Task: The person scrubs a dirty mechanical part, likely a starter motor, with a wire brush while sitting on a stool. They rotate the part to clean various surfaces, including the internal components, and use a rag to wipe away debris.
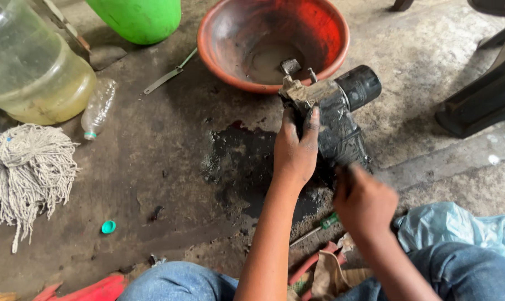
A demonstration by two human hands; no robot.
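Greasy metal engine part point(333, 114), black cylinder end, held above oil-stained concrete floor point(169, 156). Left hand point(295, 150) grips its side; right hand point(364, 202) clenched at its base, blurred. Red plastic basin point(219, 33) just beyond; cotton mop head point(32, 167) far left.

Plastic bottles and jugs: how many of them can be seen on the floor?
2. A large clear jug holding yellowish liquid stands at the top left, and a small empty bottle lies right beside it. The green container at the top edge may be another; its shape is cut off.
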